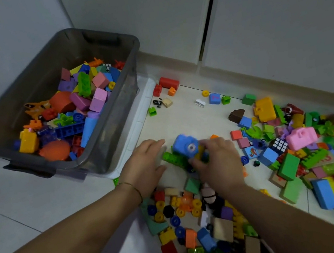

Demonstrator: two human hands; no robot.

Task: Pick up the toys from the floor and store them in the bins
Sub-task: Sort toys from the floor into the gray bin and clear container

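Smoky grey bin (pixel 115 117); blue toy camera (pixel 185 145); pink one (pixel 301 138); green, perhaps translucent, brick (pixel 173 158).

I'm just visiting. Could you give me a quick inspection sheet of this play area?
Surface: pale tiled floor, toys strewn at right.
Job's things: grey bin, partly filled with toys; Rubik's cube in the floor pile.
Clutter: nothing seen beyond toys.
Grips: left hand open beside a green brick; right hand grips the blue toy camera.
Cables: nothing seen.
Surroundings: white cabinet doors behind.
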